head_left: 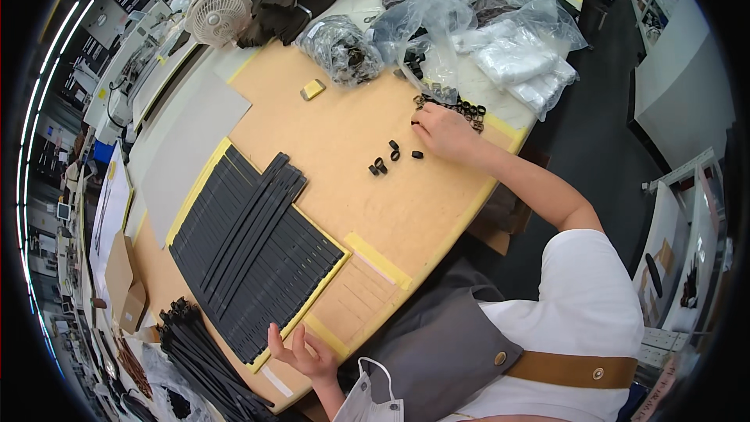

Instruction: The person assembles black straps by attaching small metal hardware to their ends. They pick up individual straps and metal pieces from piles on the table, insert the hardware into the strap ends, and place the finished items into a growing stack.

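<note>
My right hand (447, 134) reaches to the far right of the table, its fingers closed at the edge of a pile of small black strap loops (473, 112). What lies between those fingertips is too small to make out. A few loose black loops (380, 165) lie on the tabletop to the left of that hand. My left hand (306, 357) is open with fingers apart and holds nothing. It hovers by the near corner of a yellow-edged board (341, 253) covered with rows of black straps (226, 266). More black straps (269, 199) lie slantwise across those rows.
A bundle of black straps (205, 355) lies at the near left. Clear plastic bags (512, 51) and a bag of dark pieces (341, 51) stand at the back. A small yellow-and-grey block (312, 90), a grey sheet (195, 125) and a white fan (219, 16) are farther left.
</note>
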Available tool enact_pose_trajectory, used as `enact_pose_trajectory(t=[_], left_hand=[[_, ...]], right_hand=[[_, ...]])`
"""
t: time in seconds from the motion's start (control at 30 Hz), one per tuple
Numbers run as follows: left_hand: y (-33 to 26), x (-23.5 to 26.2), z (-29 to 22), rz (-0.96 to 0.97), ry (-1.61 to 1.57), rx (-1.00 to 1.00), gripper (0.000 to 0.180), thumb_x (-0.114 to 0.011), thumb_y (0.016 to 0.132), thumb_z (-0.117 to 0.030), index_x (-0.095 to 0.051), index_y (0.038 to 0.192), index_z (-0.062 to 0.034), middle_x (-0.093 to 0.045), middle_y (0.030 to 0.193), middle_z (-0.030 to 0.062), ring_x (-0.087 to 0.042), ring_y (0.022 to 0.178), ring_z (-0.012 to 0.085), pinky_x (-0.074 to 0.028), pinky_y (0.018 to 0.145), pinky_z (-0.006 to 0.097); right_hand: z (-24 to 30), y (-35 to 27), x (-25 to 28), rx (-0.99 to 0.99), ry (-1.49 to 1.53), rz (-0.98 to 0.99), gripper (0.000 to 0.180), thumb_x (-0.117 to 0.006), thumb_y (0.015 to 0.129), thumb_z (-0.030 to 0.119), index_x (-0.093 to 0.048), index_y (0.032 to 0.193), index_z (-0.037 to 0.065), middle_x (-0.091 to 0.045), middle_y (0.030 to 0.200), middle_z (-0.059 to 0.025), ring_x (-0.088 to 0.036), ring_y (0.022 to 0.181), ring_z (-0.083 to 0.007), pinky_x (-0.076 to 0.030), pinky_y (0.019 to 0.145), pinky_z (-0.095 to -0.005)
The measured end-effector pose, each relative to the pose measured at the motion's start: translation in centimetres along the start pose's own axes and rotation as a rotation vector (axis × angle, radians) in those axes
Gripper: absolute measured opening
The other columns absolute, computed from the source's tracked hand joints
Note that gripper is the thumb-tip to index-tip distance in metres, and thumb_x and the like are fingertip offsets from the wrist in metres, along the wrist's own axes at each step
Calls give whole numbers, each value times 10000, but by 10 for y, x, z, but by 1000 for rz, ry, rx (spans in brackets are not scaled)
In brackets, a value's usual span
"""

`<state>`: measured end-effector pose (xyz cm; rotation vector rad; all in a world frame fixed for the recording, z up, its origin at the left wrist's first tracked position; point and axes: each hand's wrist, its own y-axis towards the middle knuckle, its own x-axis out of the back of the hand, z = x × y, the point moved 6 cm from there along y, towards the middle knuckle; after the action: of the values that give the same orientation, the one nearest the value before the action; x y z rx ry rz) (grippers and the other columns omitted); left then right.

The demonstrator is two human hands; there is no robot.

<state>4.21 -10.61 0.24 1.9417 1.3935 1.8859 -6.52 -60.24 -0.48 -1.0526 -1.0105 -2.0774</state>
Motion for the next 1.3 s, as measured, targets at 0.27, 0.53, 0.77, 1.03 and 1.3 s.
enact_pose_trajectory(t=[0.27,0.53,0.77,1.03,1.3], left_hand=[[-2,2,4,-20,-2,39,367,-545,857,117,-627,1186,-23,-418,1527,289,-436,1403,460,-412,1039,524],[-1,0,5,-26,6,41,365,-546,851,120,-635,1168,-39,-421,1530,292,-448,1397,455,-414,1015,525],[-1,2,2,-31,1,36,383,-557,833,119,-636,1174,-36,-436,1521,298,-454,1397,456,-415,1011,521],[1,-2,1,13,4,4,372,-559,832,115,-648,1161,-33,-440,1522,295,-458,1395,449,-421,1002,517],[1,-2,-3,-16,-50,51,349,-566,817,118,-682,1117,-14,-460,1508,295,-483,1365,435,-430,998,506]], right_hand=[[36,-6,-13,90,167,-5,318,-729,939,304,-668,1054,14,-610,1094,-162,-601,1136,-347,-523,927,-441],[70,-8,-58,241,298,-24,464,-784,891,384,-641,1176,48,-551,1310,-195,-483,1252,-381,-415,1087,-497],[87,-3,-62,246,248,25,209,-730,923,290,-686,1045,125,-610,1103,-88,-519,1113,-324,-450,991,-464],[58,-16,-40,316,50,13,221,-679,943,313,-642,991,101,-646,1011,-104,-643,923,-317,-564,748,-444],[52,-11,-27,228,131,129,207,-632,950,247,-614,957,41,-681,904,-154,-696,859,-360,-555,747,-472]])
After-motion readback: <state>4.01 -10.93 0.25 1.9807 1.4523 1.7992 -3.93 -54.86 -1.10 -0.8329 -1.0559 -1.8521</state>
